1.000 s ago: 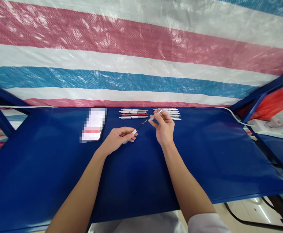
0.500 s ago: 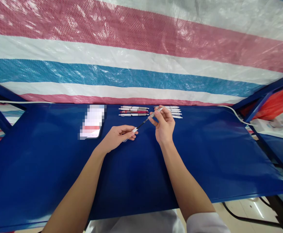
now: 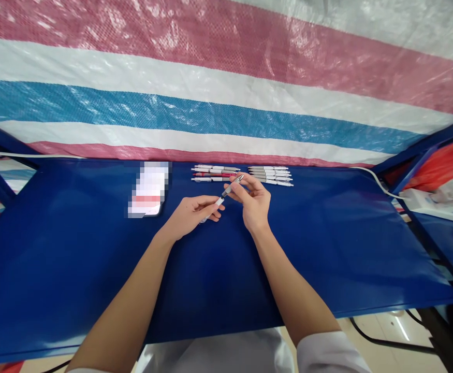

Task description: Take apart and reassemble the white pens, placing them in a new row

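Note:
My left hand [image 3: 190, 214] is closed round the white back half of a pen [image 3: 215, 203], just above the blue table [image 3: 94, 259]. My right hand [image 3: 252, 202] pinches the pen's grey front piece [image 3: 232, 186], which now sits over the dark refill and meets the white half. Both hands are close together at the table's middle. Behind them lie two rows of pens: a left group [image 3: 214, 173] with one red pen, and a right group [image 3: 271, 175] of white ones.
A blurred phone-like slab [image 3: 148, 189] lies left of the pens. A striped tarp [image 3: 226, 77] hangs behind the table. A white cable [image 3: 377, 181] runs off to a power strip [image 3: 436, 199] on the right, beside a red bag [image 3: 443, 160].
My right hand has slid the grey front piece down over the dark refill toward the white half in my left hand. The two parts, apart a second ago, now meet.

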The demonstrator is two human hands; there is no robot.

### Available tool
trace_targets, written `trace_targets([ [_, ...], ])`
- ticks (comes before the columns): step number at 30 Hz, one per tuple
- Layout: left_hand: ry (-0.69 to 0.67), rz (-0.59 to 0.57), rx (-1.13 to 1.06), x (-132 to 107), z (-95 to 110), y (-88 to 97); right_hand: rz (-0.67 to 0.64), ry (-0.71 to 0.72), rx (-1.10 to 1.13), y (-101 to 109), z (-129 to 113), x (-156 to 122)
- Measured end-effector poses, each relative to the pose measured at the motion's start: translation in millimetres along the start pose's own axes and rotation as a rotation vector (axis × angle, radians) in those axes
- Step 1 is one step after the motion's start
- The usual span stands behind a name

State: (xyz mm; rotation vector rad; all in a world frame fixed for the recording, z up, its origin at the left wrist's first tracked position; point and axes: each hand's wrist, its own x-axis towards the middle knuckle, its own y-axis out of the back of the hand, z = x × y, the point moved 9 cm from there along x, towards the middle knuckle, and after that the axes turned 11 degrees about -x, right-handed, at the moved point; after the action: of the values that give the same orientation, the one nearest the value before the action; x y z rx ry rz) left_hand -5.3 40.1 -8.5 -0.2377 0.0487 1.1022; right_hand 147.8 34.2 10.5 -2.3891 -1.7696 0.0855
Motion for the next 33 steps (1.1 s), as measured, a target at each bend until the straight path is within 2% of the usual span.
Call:
trace_targets([
  [11,-0.044,-0.027,0.085,2.8,-5.8,-1.0,-0.007,0.02,-0.068,-2.1,5.9,-4.6],
  [15,-0.067,-0.018,0.112,2.3,-4.5,-0.7,0.043,0.019,-0.037,2.7,13.6,-1.3],
  [23,-0.08,0.006,0.158,3.3,-7.3,0.3,0.067,-0.018,-0.026,4.4,21.3,-0.2],
  [29,-0.124,0.067,0.222,3.7,-5.5,1.6,0.1,-0.042,0.021,6.0,24.4,-0.3],
  [33,-0.12,0.019,0.196,3.0,-3.6,-4.2,0.079,-0.032,0.058,5.7,23.1,-0.8],
])
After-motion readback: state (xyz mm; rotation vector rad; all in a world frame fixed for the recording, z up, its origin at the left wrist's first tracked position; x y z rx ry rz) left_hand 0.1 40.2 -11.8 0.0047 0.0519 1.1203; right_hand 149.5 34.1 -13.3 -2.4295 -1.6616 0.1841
